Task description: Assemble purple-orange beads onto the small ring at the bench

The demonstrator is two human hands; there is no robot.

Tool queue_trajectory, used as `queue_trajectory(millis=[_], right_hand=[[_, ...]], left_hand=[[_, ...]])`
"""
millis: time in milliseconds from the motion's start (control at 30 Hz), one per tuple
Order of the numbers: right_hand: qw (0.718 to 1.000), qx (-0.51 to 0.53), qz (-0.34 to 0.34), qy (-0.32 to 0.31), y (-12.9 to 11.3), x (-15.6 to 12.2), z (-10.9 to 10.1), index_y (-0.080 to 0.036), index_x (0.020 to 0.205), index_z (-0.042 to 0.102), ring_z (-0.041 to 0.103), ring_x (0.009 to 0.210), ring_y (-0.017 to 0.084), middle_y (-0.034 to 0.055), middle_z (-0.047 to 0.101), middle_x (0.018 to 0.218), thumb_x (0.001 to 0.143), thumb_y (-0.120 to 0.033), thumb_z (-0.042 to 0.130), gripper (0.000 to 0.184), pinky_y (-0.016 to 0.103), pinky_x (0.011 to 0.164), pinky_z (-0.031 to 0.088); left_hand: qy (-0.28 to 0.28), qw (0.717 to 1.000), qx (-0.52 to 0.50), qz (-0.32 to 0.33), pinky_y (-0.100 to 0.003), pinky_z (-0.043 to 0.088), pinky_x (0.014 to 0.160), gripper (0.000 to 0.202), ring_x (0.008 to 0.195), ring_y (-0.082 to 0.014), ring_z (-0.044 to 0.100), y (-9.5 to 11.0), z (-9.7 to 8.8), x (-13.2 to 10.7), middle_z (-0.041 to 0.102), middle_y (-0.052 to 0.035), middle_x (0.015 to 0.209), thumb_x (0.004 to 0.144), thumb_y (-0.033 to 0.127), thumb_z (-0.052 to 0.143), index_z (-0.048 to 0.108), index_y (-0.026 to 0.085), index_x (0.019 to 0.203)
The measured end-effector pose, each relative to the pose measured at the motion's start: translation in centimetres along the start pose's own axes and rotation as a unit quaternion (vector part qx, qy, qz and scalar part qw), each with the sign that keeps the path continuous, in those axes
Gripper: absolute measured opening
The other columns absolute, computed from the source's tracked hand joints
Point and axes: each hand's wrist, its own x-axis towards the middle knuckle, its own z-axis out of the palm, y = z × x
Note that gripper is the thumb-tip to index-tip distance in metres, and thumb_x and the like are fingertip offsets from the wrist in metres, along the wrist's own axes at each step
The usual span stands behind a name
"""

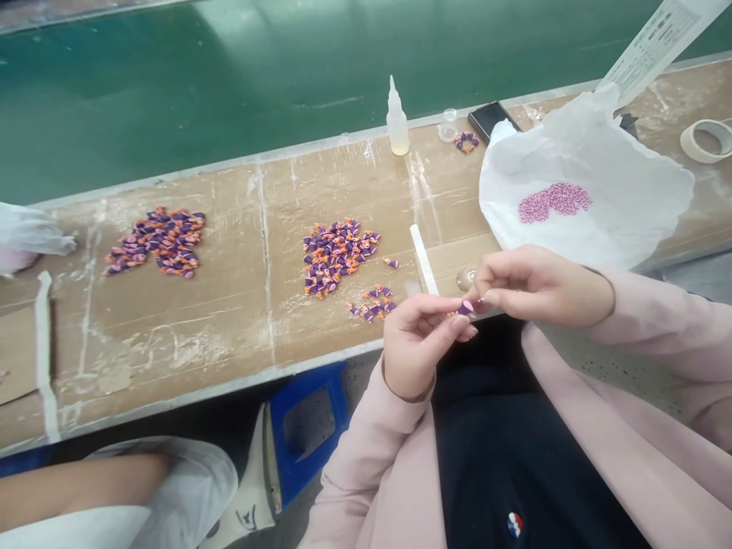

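Note:
Between the thumb and fingers of my left hand (420, 339) is a small purple cone-shaped piece (466, 307), its pale pink end turned to the right. My right hand (526, 286) is closed in a pinch close beside that piece; a thin light bit seems to show at its fingertips, too small to name. Left of my hands lies a pile of purple and orange pieces (337, 255), with a smaller loose group (374, 305) nearer the edge. A white strip (424, 261) and a small round clear dish (466, 279), partly hidden by my right hand, lie just beyond.
White paper (618, 221) holds small pink bits (553, 202). Behind stand a dropper bottle (397, 122), a clear cap (447, 126), a ring of pieces (467, 142) and a phone (492, 118). A tape roll (707, 142) lies right. Another pile (157, 242) and a person's leg (85, 488) are left.

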Motion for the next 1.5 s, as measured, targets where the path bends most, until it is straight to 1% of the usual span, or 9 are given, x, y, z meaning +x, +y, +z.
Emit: queue_trajectory(millis=[100,267,333,433,833,967,1133,1333,1500], right_hand=[[0.999,0.039,-0.009,-0.010,-0.7,-0.4,0.4,-0.018,0.076,0.050,0.042,0.049,0.006,-0.0051,0.052,0.057,0.087,-0.020,0.052,0.011,0.018,0.047,0.034],[0.998,0.018,-0.053,0.037,-0.7,-0.9,0.8,-0.016,0.076,0.054,0.047,0.051,0.006,-0.0031,0.059,0.060,0.085,-0.017,0.052,0.009,0.018,0.049,0.036],[0.998,-0.003,-0.058,0.033,-0.8,-1.2,0.7,-0.016,0.077,0.055,0.049,0.053,0.007,-0.0025,0.061,0.061,0.085,-0.016,0.052,0.009,0.018,0.052,0.039],[0.997,-0.033,-0.063,0.015,-1.0,-1.4,0.4,-0.016,0.078,0.057,0.051,0.055,0.007,-0.0019,0.063,0.063,0.084,-0.015,0.053,0.007,0.017,0.053,0.041],[0.991,-0.075,-0.100,0.043,-1.7,-1.6,0.7,-0.015,0.074,0.057,0.049,0.051,0.004,-0.0024,0.063,0.061,0.077,-0.005,0.051,0.012,0.013,0.050,0.038],[0.991,-0.092,-0.094,0.013,-1.8,-1.4,0.4,-0.016,0.073,0.058,0.049,0.052,0.006,-0.0018,0.062,0.062,0.078,-0.009,0.051,0.011,0.016,0.051,0.038],[0.987,-0.128,-0.093,-0.020,-2.2,-1.2,-0.1,-0.017,0.065,0.051,0.040,0.049,0.006,-0.0042,0.052,0.055,0.078,-0.016,0.053,0.013,0.018,0.047,0.032],[0.986,-0.134,-0.097,-0.007,-2.2,-1.2,-0.1,-0.017,0.066,0.052,0.041,0.049,0.006,-0.0039,0.051,0.055,0.080,-0.017,0.054,0.014,0.018,0.049,0.032],[0.986,-0.130,-0.102,0.001,-2.1,-1.4,0.1,-0.017,0.067,0.052,0.040,0.048,0.006,-0.0042,0.051,0.055,0.079,-0.014,0.053,0.012,0.018,0.049,0.031]], left_hand=[[-0.008,1.000,-0.006,0.018,-0.017,0.062,0.056,0.013,0.060,-0.0118,0.074,0.2,0.4,-0.3,0.078,-0.0013,0.080,0.079,0.022,0.081,0.077,0.022,0.092],[-0.028,0.999,0.001,0.046,-0.016,0.062,0.060,0.017,0.064,-0.0104,0.075,0.3,0.6,-0.8,0.078,-0.0001,0.084,0.082,0.014,0.078,0.077,0.025,0.096],[-0.029,0.998,0.013,0.051,-0.017,0.063,0.061,0.018,0.064,-0.0109,0.075,0.3,0.7,-0.9,0.078,0.0000,0.083,0.082,0.014,0.078,0.077,0.025,0.096],[-0.020,0.998,0.032,0.049,-0.018,0.063,0.059,0.015,0.063,-0.0124,0.075,0.3,0.8,-0.9,0.078,-0.0015,0.081,0.081,0.017,0.079,0.077,0.023,0.094],[0.020,0.998,0.044,0.048,-0.018,0.062,0.056,0.012,0.059,-0.0122,0.073,0.4,1.6,-1.1,0.078,-0.0028,0.080,0.078,0.021,0.082,0.078,0.020,0.089],[-0.004,0.995,0.085,0.054,-0.020,0.062,0.056,0.010,0.059,-0.0128,0.073,0.6,1.1,-1.0,0.078,-0.0040,0.080,0.079,0.021,0.081,0.078,0.018,0.089],[-0.065,0.990,0.103,0.072,-0.020,0.062,0.062,0.018,0.065,-0.0122,0.074,1.0,0.3,-0.8,0.078,-0.0032,0.085,0.081,0.010,0.077,0.077,0.022,0.094],[-0.053,0.993,0.091,0.051,-0.021,0.062,0.059,0.011,0.063,-0.0134,0.074,0.9,0.4,-0.8,0.078,-0.0045,0.084,0.082,0.017,0.077,0.076,0.020,0.093],[-0.065,0.995,0.061,0.047,-0.019,0.062,0.060,0.016,0.065,-0.0118,0.074,0.9,0.5,-0.8,0.078,-0.0027,0.087,0.082,0.012,0.076,0.077,0.022,0.094]])
